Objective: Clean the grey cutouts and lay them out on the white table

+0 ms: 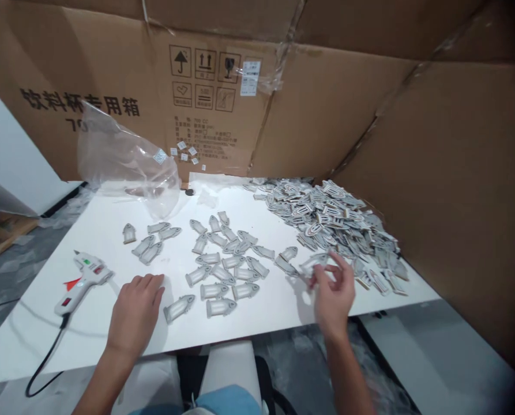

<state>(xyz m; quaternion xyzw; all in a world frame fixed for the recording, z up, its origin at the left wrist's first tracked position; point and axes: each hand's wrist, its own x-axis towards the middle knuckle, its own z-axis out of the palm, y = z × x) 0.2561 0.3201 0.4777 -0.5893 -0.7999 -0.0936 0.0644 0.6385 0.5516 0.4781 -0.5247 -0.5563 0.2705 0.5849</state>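
Note:
My left hand lies flat, palm down, on the white table, holding nothing, beside a grey fish-shaped cutout. My right hand hovers at the near edge of a big pile of grey and white cutouts, its fingers pinched on one grey cutout piece. Several more grey fish cutouts lie spread out between my hands.
A white hot glue gun lies at the left, its black cord running off the near edge. A crumpled clear plastic bag sits at the back left. Brown cardboard walls enclose the back and right sides.

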